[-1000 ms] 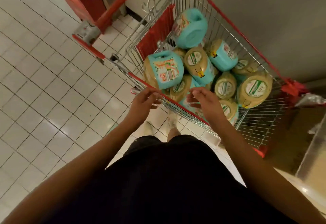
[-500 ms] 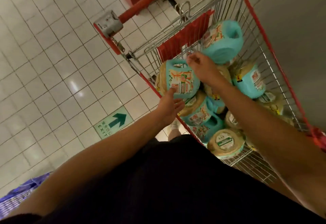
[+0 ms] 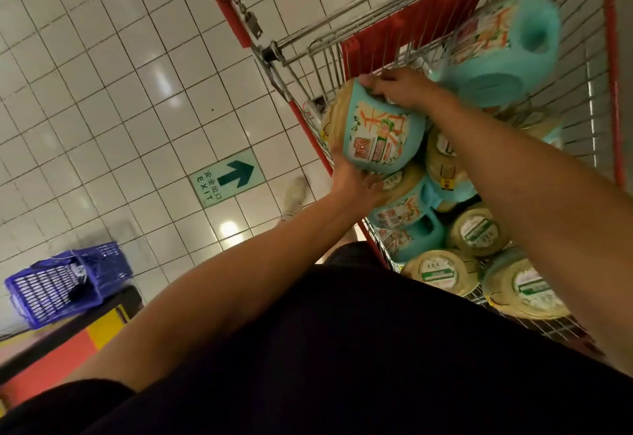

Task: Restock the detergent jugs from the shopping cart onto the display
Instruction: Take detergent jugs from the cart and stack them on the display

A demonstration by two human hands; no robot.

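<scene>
Detergent jugs (image 3: 476, 232) lie heaped in the wire shopping cart (image 3: 611, 57). Some are on their sides and some show round tan ends with green-and-white labels. A blue basket (image 3: 65, 284) at the lower left holds something dark, too blurred to name.

The top jug (image 3: 375, 136) is teal with a tan end and a bright printed label. It is tilted over the cart's near corner, just above the pile. The right hand (image 3: 400, 90) grips its upper end with curled fingers. The left hand (image 3: 352, 181) supports the lower end, with its fingers fairly straight underneath and its thumb up the side.
</scene>
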